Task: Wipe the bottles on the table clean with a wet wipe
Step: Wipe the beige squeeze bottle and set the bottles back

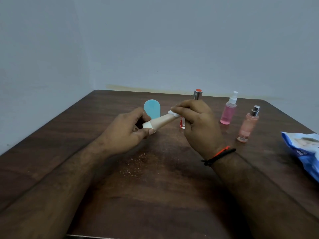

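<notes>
- Above the dark brown wooden surface [155, 178], near its middle, a person's left hand [127, 133] grips the white cap end of a slim beige plastic tube bottle [162, 121], fingers curled round it, holding it tilted clear of the wood.
- The right hand [198, 123] pinches a small wad of white wet wipe [172, 112] against the tube's upper end, fingertips clamped on the cloth.
- Waiting upright behind: a pale blue oval bottle [152, 109], a clear bottle with a silver, red-topped cap [197, 94] partly hidden by the right hand, and two pink spray bottles [228, 110] [248, 125] to the right.
- A blue wipes packet [303, 149] lies at the right edge.
- Done well, this step likely calls for a steady hold at the cap while the wipe draws along the full length, the tube turned so every side is covered.
</notes>
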`<state>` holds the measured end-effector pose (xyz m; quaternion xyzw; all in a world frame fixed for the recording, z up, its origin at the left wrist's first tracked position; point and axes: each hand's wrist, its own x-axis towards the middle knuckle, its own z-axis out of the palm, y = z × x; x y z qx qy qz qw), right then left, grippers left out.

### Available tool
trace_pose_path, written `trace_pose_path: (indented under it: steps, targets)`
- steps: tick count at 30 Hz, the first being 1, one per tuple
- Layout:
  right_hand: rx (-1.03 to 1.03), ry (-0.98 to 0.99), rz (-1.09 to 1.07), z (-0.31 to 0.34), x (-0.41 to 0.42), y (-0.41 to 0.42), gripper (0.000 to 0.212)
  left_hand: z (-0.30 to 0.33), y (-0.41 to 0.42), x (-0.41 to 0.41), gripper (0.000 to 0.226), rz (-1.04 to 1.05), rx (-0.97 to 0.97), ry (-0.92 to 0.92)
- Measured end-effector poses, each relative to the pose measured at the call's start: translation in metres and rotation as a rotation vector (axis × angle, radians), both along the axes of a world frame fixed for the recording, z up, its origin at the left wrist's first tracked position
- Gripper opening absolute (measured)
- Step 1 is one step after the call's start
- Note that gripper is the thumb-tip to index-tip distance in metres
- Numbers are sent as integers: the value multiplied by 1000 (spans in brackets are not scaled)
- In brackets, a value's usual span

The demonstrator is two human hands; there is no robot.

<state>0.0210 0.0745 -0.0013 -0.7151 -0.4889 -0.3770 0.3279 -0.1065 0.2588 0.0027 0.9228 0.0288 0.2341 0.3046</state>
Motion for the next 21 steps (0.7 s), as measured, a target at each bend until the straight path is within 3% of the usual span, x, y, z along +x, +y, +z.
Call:
trace_pose_path:
  steps: [11,21]
  targets:
    - [-104,-57,-4,0,-13,8,37,-1,-3,1,34,133,27,-207]
    - [-219,-88,192,-4,-28,18,28,-5,-15,5,28,103,126,-282]
